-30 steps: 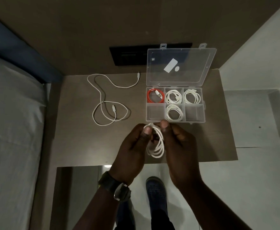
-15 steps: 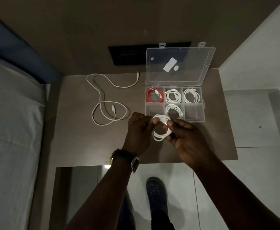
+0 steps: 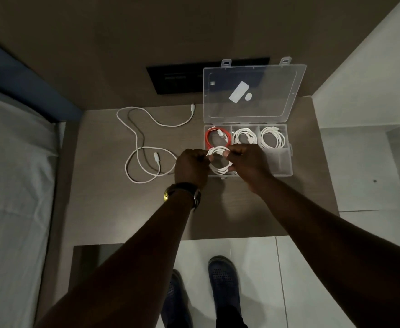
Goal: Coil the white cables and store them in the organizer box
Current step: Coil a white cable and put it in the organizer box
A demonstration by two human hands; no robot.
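A clear organizer box [image 3: 286, 171] stands open on the brown table, its lid [image 3: 253, 93] tilted up at the back. My left hand [image 3: 190, 168] and my right hand [image 3: 248, 166] both pinch a coiled white cable [image 3: 219, 162] over the box's front left compartment. The back row holds a red cable [image 3: 218, 138] and two white coils [image 3: 245, 138] [image 3: 273, 138]. My right hand hides the front middle compartment. One loose white cable [image 3: 144, 150] lies uncoiled on the table, left of the box.
The table [image 3: 123, 209] sits against a wall with a black panel [image 3: 175, 76] behind the box. A bed with a grey sheet [image 3: 12, 185] borders the left side. White floor tiles and my two dark shoes [image 3: 222, 280] are below the table's near edge.
Both hands carried the coiled white cable forward, from in front of the box to over its front left compartment. The loose cable stayed where it was.
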